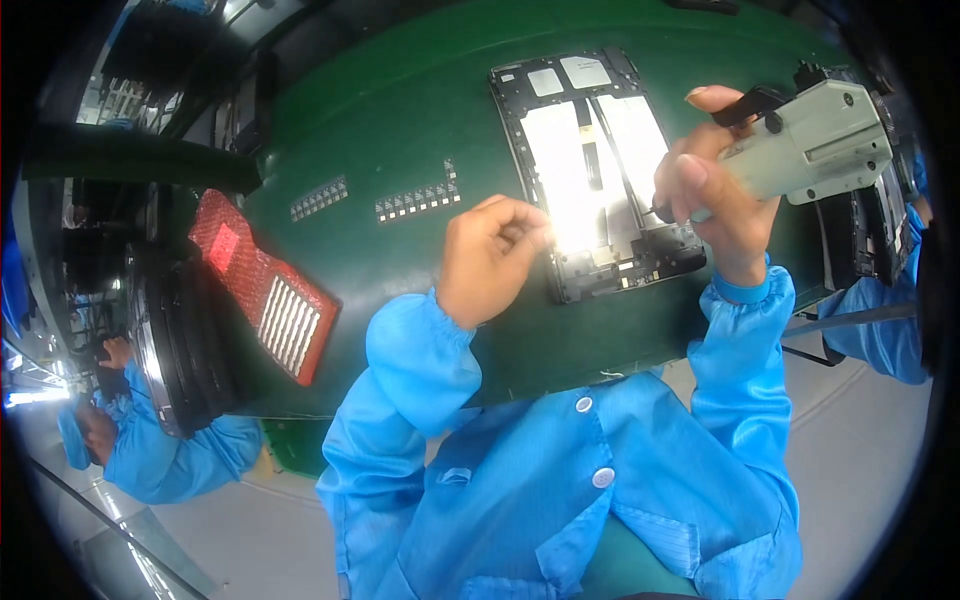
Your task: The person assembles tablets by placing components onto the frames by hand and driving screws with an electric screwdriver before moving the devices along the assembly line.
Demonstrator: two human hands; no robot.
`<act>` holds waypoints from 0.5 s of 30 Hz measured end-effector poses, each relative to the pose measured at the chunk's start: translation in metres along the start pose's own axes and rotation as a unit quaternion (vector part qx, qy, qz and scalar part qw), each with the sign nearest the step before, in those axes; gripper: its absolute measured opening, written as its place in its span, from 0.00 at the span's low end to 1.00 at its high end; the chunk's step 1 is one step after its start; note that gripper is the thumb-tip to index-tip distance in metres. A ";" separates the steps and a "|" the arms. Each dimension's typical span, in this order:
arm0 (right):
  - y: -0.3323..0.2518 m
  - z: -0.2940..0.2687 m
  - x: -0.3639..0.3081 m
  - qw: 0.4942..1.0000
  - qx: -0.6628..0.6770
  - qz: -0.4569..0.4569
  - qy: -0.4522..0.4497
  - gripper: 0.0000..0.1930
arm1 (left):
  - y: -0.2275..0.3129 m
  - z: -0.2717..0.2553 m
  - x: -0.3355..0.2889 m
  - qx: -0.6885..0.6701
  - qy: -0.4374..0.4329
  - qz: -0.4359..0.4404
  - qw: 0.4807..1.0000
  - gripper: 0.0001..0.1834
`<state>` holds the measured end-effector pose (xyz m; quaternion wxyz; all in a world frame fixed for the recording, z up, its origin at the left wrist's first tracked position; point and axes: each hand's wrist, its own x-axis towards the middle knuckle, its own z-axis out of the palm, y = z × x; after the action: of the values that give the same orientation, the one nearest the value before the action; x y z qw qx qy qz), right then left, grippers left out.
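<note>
Surface (pixel 400 120): dark green, plain.
Opened tablet frame (pixel 590 170): black rim, silver-white glossy panels, black strip down the centre.
Power screwdriver (pixel 820 140): pale grey-green body, black trigger lever.
Tray (pixel 265 285), at 9 o'clock of the frame: red, fine dotted texture, white ribbed block, lighter red square.
Sleeves (pixel 420 370): bright blue, as is the coat with white snap buttons.
Small parts rows (pixel 415 200): grey.
</note>
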<state>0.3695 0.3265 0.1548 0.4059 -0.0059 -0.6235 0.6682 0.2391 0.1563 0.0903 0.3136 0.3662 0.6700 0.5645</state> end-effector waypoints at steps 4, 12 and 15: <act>-0.001 0.018 -0.003 1.000 0.018 0.013 -0.016 0.23 | 0.000 -0.002 0.004 0.042 -0.007 -0.014 0.999 0.06; 0.011 0.050 0.000 0.997 0.019 0.066 -0.023 0.22 | -0.004 0.004 -0.017 0.250 0.055 0.276 0.927 0.08; 0.027 0.063 0.005 0.994 0.031 0.103 -0.022 0.20 | -0.005 0.005 -0.025 0.284 0.047 0.270 0.919 0.08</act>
<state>0.3188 0.2799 0.1487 0.3214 -0.0429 -0.6070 0.7256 0.2562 0.1374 0.0849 0.0003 0.5794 0.6919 0.4307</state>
